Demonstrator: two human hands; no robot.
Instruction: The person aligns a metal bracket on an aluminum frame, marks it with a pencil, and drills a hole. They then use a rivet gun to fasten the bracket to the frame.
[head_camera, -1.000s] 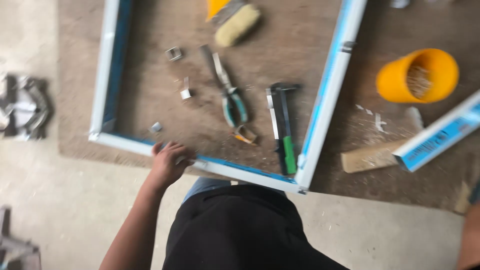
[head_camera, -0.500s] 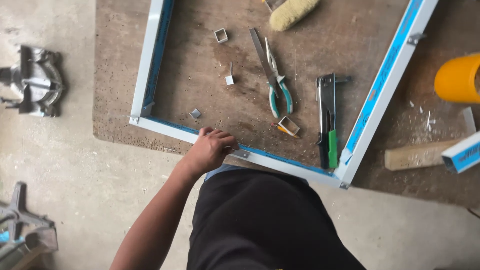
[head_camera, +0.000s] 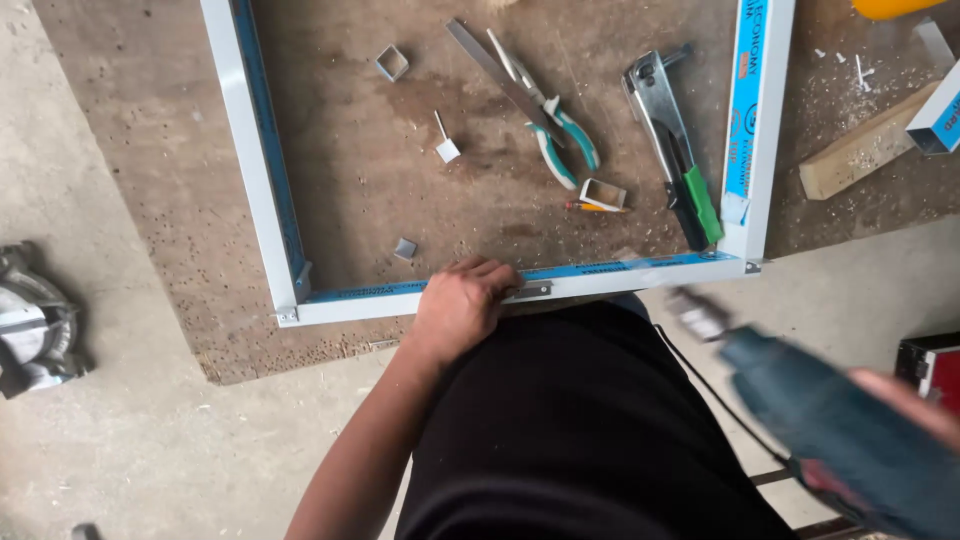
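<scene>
Head view shows my left hand (head_camera: 462, 306) closed over the near rail of the white and blue metal frame (head_camera: 262, 170), which lies flat on the brown board (head_camera: 150, 200) on the floor. My right hand (head_camera: 905, 400) grips a dark green power drill (head_camera: 830, 440) (blurred), low at right, apart from the frame. Inside the frame lie snips (head_camera: 545, 110) and a rivet tool (head_camera: 675, 140).

Grey concrete floor (head_camera: 120, 450) all around, dusty and speckled; a worn brown board (head_camera: 380, 170) lies flat on it, scattered with pale shavings, under even daylight.
</scene>
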